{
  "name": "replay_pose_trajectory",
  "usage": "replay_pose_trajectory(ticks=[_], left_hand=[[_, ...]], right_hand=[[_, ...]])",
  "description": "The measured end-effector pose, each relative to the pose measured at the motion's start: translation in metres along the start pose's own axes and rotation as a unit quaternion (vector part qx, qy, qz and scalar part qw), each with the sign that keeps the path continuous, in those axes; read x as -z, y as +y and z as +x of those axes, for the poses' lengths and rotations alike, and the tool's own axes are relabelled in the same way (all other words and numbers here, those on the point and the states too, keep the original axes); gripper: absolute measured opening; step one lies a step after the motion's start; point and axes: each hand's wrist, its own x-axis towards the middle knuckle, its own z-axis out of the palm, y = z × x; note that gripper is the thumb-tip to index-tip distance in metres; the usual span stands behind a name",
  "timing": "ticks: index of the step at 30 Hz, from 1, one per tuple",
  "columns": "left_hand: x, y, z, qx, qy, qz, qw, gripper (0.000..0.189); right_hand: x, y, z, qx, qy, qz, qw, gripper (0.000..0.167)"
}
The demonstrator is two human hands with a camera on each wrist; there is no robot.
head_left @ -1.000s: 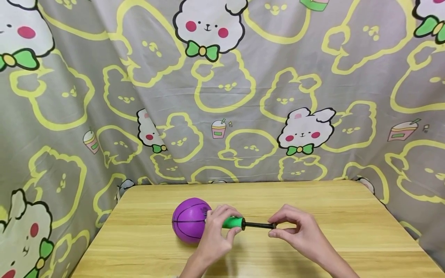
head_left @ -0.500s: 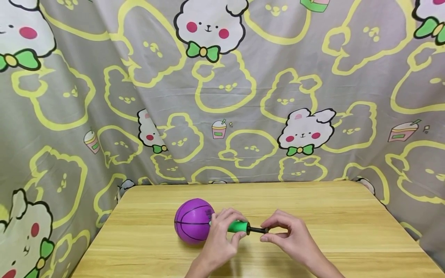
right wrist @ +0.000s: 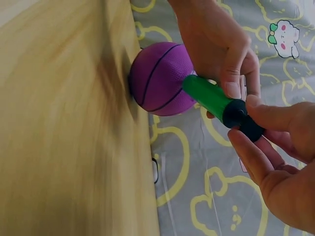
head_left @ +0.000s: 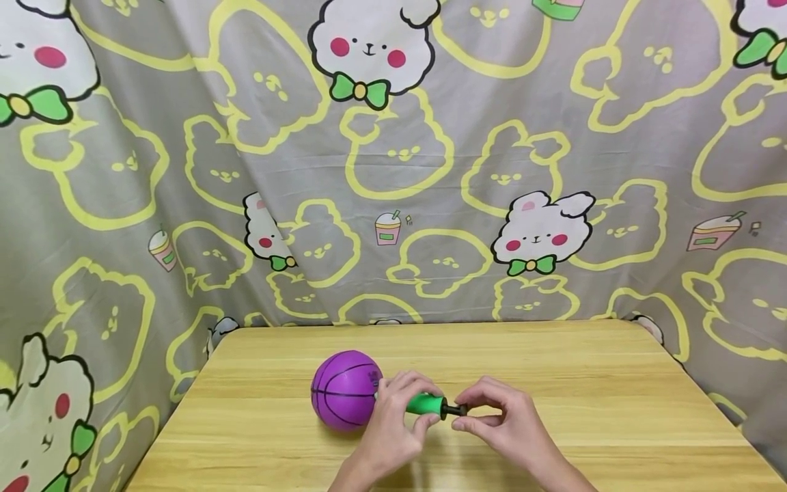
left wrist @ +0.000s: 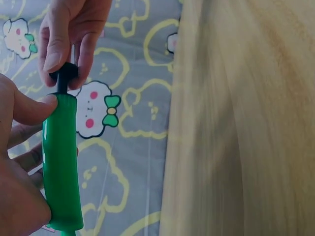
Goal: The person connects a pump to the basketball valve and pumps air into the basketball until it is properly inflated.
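Observation:
A purple ball with black basketball lines point(head_left: 346, 393) rests on the wooden table. My left hand point(head_left: 393, 424) grips the green barrel of a small hand pump point(head_left: 424, 404), whose far end points at the ball's right side. At the pump's other end, the black plunger knob point(left wrist: 64, 73) is pinched between the thumb and fingers of my right hand point(head_left: 507, 420). Only a short length of the black rod shows between knob and barrel. In the right wrist view the green barrel point(right wrist: 211, 98) overlaps the ball point(right wrist: 160, 81); the left hand partly covers where they meet in the head view.
The light wooden table point(head_left: 553, 355) reaches back to a grey curtain point(head_left: 430, 184) printed with cartoon animals and yellow outlines. The same curtain hangs along the left and right sides.
My right hand has moved left, pushing the plunger rod most of the way into the barrel. My left hand, the pump and the ball have shifted slightly right.

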Motion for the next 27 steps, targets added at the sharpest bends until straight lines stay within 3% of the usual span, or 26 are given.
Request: replay_pose_trajectory(ticks=[6,27], left_hand=[[0.003,-0.001,0.001,0.009,-0.008,-0.007,0.9999,0.035],[0.032,-0.017,0.008,-0.01,0.052,0.016,0.9985,0.034]], right_hand=[[0.007,-0.005,0.002,0.006,-0.022,0.004,0.9997,0.018],[0.054,-0.029,0.008,-0.01,-0.025,-0.004,0.9996,0.022]])
